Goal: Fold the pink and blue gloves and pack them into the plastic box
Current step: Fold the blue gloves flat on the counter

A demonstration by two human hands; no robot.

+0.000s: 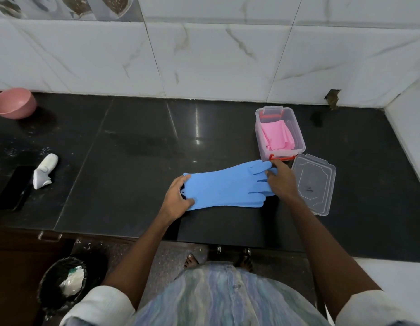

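Hands hold blue gloves [224, 185] mid-frame: left hand [177, 200] grips the cuff, right hand [280, 180] pinches the fingertips; box [298, 140] with pink gloves [278, 135] and lid [313, 183] sit just right.

The tabletop [138, 142] is dark polished stone, glossy enough to catch light streaks at centre. The blue gloves [223, 187] look rubbery, matt and finely textured. At right, the plastic box [299, 140] and its lid [314, 184] are clear smooth plastic. Behind, the wall tiles [216, 60] are shiny marbled white.
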